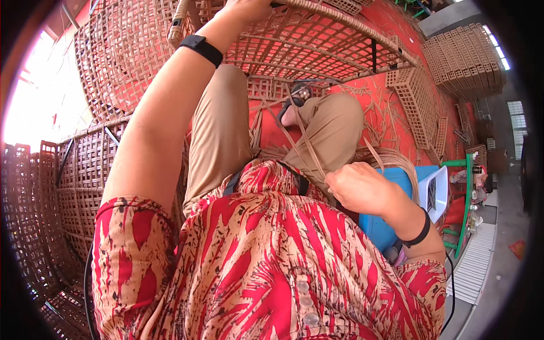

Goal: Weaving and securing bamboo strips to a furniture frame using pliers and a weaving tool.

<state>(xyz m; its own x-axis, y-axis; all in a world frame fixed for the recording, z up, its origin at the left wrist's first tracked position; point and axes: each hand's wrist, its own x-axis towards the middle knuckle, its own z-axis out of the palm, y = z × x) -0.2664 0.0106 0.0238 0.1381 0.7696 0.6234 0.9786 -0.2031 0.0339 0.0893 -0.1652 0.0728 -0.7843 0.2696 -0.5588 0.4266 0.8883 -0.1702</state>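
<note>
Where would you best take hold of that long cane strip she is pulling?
Likely near its free end, where the right hand pinches the cane strip, coming from the side. It is thin, flat and runs taut up to the woven frame, which the left hand grips.

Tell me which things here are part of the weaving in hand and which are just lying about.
In hand:
left hand on the woven rattan frame
right hand pinching thin rattan strips that run up to the frame

Lying about:
stacked woven panels at upper right
woven panels at left
blue stool under the person
loose strip scraps on the red floor
</note>
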